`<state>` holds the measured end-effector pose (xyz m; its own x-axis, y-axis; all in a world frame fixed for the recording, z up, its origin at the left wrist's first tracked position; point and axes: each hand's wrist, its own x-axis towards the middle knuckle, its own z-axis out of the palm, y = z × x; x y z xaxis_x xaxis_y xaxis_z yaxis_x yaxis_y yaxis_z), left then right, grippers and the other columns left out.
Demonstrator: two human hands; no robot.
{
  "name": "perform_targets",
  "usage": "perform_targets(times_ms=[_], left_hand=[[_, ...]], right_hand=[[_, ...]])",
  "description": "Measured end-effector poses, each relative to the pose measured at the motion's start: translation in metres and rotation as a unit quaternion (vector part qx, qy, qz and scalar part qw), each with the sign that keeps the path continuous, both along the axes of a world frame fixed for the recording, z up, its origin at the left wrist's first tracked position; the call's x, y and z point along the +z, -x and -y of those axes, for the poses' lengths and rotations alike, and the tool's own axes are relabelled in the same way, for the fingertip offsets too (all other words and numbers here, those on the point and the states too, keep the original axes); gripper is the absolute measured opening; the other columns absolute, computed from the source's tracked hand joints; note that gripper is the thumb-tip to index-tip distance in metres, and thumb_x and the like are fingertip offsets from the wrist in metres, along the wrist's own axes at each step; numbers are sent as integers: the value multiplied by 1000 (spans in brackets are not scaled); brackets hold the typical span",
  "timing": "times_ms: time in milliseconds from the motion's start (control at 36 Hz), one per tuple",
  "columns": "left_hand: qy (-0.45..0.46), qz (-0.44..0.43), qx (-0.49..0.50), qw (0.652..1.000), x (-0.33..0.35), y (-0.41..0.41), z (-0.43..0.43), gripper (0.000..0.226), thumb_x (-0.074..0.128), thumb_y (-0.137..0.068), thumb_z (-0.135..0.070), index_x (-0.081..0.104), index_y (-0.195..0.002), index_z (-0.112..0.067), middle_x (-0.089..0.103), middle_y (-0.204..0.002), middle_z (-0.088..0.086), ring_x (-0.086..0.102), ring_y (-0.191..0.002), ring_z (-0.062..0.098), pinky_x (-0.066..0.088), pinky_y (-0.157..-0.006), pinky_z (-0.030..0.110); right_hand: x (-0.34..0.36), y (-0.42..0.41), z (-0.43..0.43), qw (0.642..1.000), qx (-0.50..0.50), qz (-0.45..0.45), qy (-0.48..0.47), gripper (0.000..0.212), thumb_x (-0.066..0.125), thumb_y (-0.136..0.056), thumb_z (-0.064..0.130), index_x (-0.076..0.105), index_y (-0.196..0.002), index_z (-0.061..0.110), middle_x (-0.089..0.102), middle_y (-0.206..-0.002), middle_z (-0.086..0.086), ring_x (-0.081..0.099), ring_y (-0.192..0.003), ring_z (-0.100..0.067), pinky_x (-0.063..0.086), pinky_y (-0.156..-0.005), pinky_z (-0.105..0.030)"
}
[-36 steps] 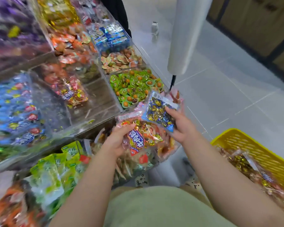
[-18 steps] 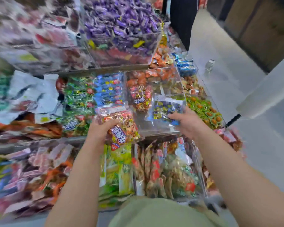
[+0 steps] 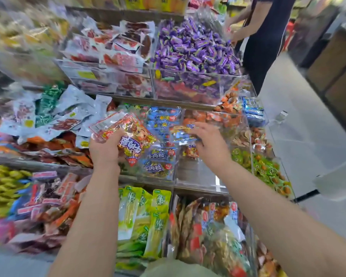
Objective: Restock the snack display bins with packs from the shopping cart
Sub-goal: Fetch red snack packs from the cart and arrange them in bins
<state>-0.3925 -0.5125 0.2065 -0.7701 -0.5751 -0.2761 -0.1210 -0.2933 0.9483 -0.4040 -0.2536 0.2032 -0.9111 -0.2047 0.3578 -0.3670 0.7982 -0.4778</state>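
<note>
Midway, I judge: the left hand (image 3: 105, 149) grips a red pack (image 3: 128, 134) not yet binned, while the right hand (image 3: 211, 142) spreads its fingers (image 3: 197, 126) over a blurred blue pack (image 3: 180, 133), grip unclear.

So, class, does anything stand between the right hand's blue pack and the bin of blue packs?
Nothing visible does. The blue pack in the right hand hangs right by the open bin; the red pack in the left hand overlaps only the bin's left side.

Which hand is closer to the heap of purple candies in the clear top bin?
Right. The right hand, a blue pack at its fingertips, is directly below the purple candies; the left hand, gripping a red foil pack, is farther left.
</note>
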Motion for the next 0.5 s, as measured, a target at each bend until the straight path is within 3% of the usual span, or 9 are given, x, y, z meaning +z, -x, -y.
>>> perform_targets(times_ms=[83, 139, 194, 250, 333, 389, 417, 444, 500], left_hand=[[13, 10, 40, 999, 2, 1, 6, 114, 81, -47, -46, 33, -145, -14, 51, -138, 9, 58, -115, 24, 52, -91, 44], [19, 30, 47, 998, -1, 4, 10, 115, 82, -51, -46, 28, -148, -18, 43, -146, 9, 50, -126, 27, 44, -102, 47], [30, 52, 49, 997, -7, 7, 12, 111, 83, -61, -43, 22, -151, -21, 34, -152, 8, 41, -133, 27, 37, -106, 42], [40, 61, 42, 996, -13, 11, 14, 108, 83, -67, -40, 19, -152, -21, 31, -154, 6, 38, -135, 25, 36, -102, 39], [46, 68, 29, 996, -16, 17, 16, 106, 82, -71, -38, 18, -152, -20, 30, -154, 6, 37, -135, 25, 35, -100, 37], [42, 76, 26, 996, -17, 20, 17, 108, 82, -70, -38, 15, -153, -21, 27, -156, 6, 34, -137, 26, 34, -104, 42], [39, 76, 24, 996, -17, 21, 17, 109, 82, -69, -39, 15, -153, -21, 27, -156, 6, 34, -137, 27, 34, -104, 43], [35, 70, 21, 997, -17, 23, 18, 110, 82, -67, -39, 16, -153, -21, 29, -155, 7, 36, -136, 27, 35, -102, 41], [17, 53, 14, 998, -15, 25, 18, 113, 83, -60, -41, 20, -152, -22, 36, -150, 8, 41, -131, 25, 37, -101, 38]], right_hand=[[-26, 10, 16, 986, 83, 112, -86, 52, 49, -87, -8, 57, -131, 19, 29, -153, -10, 25, -141, -34, 22, -116, -40], [-43, 12, 23, 972, 104, 184, -107, 59, 46, -91, -3, 44, -141, 30, 9, -159, -3, 17, -145, -27, 27, -114, -37], [-51, 13, 26, 963, 101, 243, -48, 65, 50, -89, 3, 37, -142, 39, -5, -159, 4, 12, -145, -19, 39, -103, -30], [-49, 13, 28, 946, 93, 304, 65, 60, 57, -85, 16, 44, -133, 50, -9, -158, 10, 9, -145, -13, 40, -94, -21], [-40, 18, 33, 909, 20, 362, 205, 24, 55, -83, 37, 65, -93, 56, 15, -157, 6, 28, -139, -17, 31, -106, -33], [-41, 26, 33, 907, -64, 336, 246, 8, 62, -84, 39, 69, -87, 39, 52, -129, -3, 53, -112, -20, 41, -95, -34], [-43, 31, 32, 901, -92, 332, 263, 13, 68, -82, 36, 65, -95, 33, 58, -115, -3, 58, -98, -20, 45, -85, -32], [-45, 35, 31, 887, -114, 347, 281, 33, 74, -79, 32, 60, -108, 25, 58, -110, -4, 59, -93, -20, 48, -82, -32], [-42, 41, 30, 853, -143, 386, 320, 65, 80, -74, 24, 46, -129, 17, 59, -114, -9, 61, -99, -24, 51, -88, -38]])
